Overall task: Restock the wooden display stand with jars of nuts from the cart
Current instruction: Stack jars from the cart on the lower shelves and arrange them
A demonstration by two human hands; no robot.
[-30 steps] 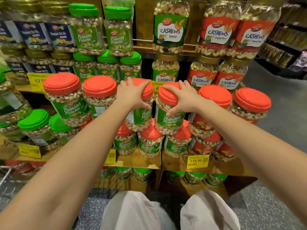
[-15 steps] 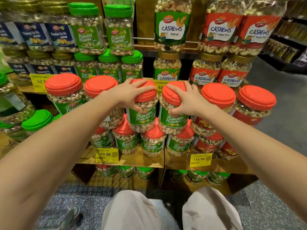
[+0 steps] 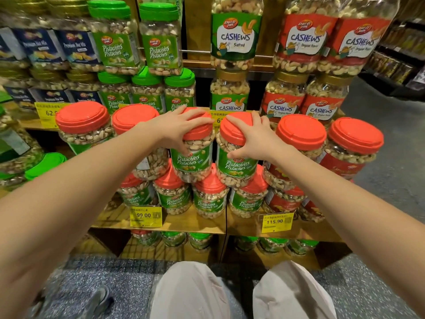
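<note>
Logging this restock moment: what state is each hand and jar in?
left hand, gripping the left pistachio jar by its lid
right hand, gripping the right pistachio jar by its lid
left pistachio jar, upright, lid on, atop lower jars
right pistachio jar, upright, lid on, atop lower jars

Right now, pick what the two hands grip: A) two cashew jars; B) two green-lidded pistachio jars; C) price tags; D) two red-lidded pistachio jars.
D: the left hand clasps the left jar and the right hand the right jar, both red-lidded with Pistachios labels.
</note>
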